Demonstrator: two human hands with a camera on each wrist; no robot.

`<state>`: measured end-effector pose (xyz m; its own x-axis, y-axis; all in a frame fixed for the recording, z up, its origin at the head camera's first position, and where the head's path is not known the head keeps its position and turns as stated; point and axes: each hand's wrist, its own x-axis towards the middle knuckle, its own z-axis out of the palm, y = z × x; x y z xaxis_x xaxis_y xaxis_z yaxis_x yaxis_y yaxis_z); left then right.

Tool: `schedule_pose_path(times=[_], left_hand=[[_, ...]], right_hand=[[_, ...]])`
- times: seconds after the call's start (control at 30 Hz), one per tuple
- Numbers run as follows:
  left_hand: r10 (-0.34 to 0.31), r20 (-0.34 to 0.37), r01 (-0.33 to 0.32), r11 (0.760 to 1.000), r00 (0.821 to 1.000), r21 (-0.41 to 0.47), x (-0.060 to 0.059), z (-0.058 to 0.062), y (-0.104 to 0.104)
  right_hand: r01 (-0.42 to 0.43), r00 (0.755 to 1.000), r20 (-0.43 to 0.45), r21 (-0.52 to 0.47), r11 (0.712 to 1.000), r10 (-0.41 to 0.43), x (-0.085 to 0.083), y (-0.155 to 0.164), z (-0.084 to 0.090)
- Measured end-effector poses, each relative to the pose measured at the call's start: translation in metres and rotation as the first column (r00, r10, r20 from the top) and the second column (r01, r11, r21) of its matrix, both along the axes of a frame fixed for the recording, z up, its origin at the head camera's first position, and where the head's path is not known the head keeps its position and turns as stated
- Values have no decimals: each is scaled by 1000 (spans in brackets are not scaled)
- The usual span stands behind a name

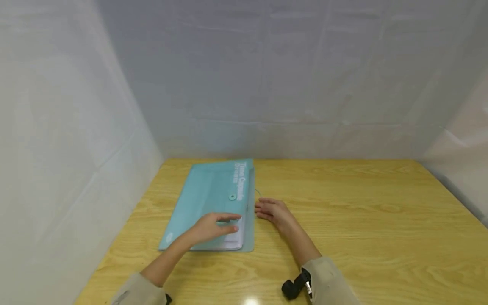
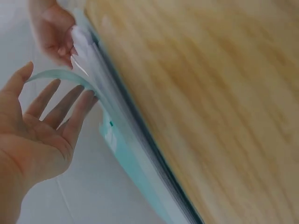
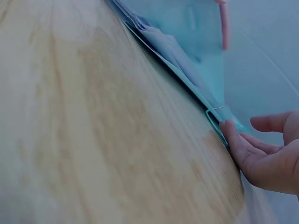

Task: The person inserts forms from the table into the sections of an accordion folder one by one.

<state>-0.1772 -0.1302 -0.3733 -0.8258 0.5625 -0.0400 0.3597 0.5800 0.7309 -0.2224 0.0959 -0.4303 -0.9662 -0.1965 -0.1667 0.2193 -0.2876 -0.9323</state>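
Observation:
A teal plastic document folder (image 1: pixel 213 186) with white lettering and a round button lies on the table, papers (image 1: pixel 233 238) showing at its near right corner. My left hand (image 1: pixel 213 228) is over the folder's near part. In the left wrist view its thumb and spread, fairly straight fingers touch the curved, lifted flap (image 2: pixel 60 74). Just beside the right edge is my right hand (image 1: pixel 276 213), fingers loosely bent. Its fingertips are by the edge and a thin teal string (image 3: pixel 215 126) in the right wrist view; whether they touch the string I cannot tell.
The wood-grain table (image 1: pixel 362 212) extends to the right of the folder. Pale sheeting (image 1: pixel 286 84) hangs behind the table and at both sides. A black wrist device (image 1: pixel 295 287) sits at the right sleeve's cuff.

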Motion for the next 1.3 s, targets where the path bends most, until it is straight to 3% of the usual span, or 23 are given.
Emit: schedule_pose_path(times=[0.17,0.33,0.57,0.83,1.1,1.3], left_hand=[[14,-83,-24,991,996,-129,5,-7,6],[-19,-137,-6,984,990,-177,8,-11,10],[-63,-146,40,987,987,-156,5,-11,12],[-56,-143,41,993,988,-107,0,-7,9],[-14,-133,2,996,991,-93,-12,15,8],[48,-170,-65,994,984,-92,-37,50,7]], right_hand=[[-12,1000,14,-6,1000,12,-2,2,0],[-19,1000,25,19,1000,18,-2,3,2],[-25,1000,17,31,999,24,-3,6,3],[-43,999,-8,25,999,43,-3,17,13],[-85,990,-101,150,985,101,-7,45,38],[-102,973,-171,282,954,155,-17,81,63]])
